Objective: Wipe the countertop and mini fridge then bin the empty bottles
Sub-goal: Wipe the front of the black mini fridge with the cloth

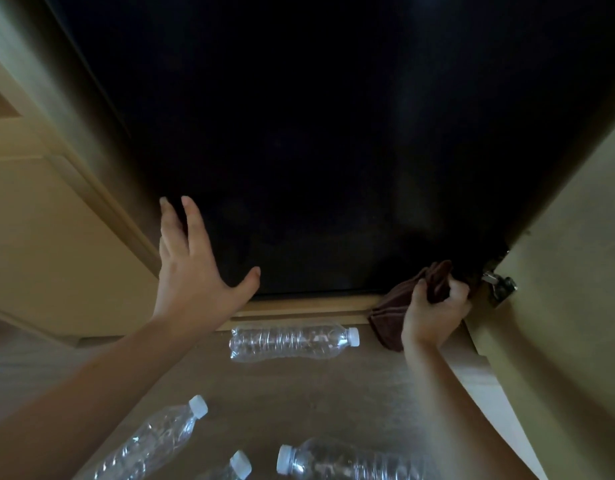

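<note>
The black front of the mini fridge (333, 133) fills the upper part of the head view. My left hand (191, 271) rests flat against its lower left corner, fingers spread, holding nothing. My right hand (434, 306) grips a dark brown cloth (389, 320) at the fridge's lower right corner, by the base ledge. Several clear empty plastic bottles with white caps lie on the floor: one bottle (292, 342) just below the fridge, another bottle (153, 441) at lower left, a third bottle (351, 462) at the bottom.
A beige cabinet panel (56, 220) flanks the fridge on the left. An open cabinet door (569, 271) with a metal hinge (500, 285) stands on the right. A wooden ledge (309, 306) runs under the fridge. The floor (316, 393) is brownish.
</note>
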A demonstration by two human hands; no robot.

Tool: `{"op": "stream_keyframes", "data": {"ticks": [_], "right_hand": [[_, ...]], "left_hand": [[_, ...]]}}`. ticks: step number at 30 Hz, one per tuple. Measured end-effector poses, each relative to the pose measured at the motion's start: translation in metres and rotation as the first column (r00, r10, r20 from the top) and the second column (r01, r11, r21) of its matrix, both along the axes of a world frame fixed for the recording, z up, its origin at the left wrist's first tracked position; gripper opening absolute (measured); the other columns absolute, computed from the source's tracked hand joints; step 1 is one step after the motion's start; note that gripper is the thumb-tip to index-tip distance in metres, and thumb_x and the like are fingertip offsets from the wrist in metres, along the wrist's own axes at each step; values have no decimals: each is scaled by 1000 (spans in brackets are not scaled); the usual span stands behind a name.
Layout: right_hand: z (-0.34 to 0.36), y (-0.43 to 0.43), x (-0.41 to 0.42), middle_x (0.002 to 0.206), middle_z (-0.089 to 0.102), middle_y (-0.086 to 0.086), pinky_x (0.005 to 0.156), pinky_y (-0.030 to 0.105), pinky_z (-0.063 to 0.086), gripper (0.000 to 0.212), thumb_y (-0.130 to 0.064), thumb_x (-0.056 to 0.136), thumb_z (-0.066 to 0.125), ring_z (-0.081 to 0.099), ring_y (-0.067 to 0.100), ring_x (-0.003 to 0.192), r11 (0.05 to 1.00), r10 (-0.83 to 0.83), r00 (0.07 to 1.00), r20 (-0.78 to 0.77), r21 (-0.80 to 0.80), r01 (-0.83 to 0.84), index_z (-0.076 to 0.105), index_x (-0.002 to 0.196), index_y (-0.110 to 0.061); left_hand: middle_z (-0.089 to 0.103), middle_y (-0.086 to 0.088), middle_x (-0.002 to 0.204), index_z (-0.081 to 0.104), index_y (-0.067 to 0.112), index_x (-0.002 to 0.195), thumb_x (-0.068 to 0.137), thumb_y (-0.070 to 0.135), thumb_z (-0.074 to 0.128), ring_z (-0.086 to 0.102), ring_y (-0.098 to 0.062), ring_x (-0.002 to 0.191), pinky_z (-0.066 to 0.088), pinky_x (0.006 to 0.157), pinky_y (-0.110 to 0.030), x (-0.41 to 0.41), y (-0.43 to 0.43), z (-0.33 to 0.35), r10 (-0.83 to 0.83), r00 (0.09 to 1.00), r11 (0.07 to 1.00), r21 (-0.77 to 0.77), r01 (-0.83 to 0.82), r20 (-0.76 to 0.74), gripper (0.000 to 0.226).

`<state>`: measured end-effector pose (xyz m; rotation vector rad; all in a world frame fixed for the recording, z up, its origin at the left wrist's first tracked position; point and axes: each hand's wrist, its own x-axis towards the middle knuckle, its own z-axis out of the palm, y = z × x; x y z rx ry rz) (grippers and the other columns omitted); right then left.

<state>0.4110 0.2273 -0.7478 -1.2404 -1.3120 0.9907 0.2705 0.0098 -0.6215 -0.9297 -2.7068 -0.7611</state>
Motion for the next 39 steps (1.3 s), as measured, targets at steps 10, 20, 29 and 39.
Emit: {"op": "stream_keyframes", "data": {"ticks": [10,20,29,39], "right_hand": [[38,-40,-19,107,47,12,79,1,38,29,-3,78,67,51,-3,85,963,234,971,-42,147,-226,56,104,-9],[63,-44,-37,113,43,20,89,7,40,35,-3,76,69,52,18,102,853,242,970,-2,478,-211,61,110,-7],[-1,-63,-33,115,43,16,83,8,39,31,2,73,71,55,27,102,847,388,896,216,298,-439,64,102,-6],[56,-50,-36,112,40,3,87,4,38,32,-9,77,69,50,-1,98,886,291,957,1,376,-270,61,107,-18]], "left_hand": [[-9,-20,151,-10,14,144,67,48,69,4,-38,137,19,106,-44,-2,-3,1,-2,1000,1000,-16,2,-2,115],[-6,-20,151,-7,16,144,66,51,65,1,-35,138,15,104,-38,-8,-10,1,-58,998,998,-15,57,-2,112],[-9,-18,151,-8,17,145,68,50,62,2,-34,138,14,102,-33,-7,-15,5,-100,995,995,-10,101,21,109],[-9,-16,152,-5,15,145,70,47,63,5,-35,138,17,103,-34,-10,-20,8,-134,991,991,-15,134,29,106]]}}
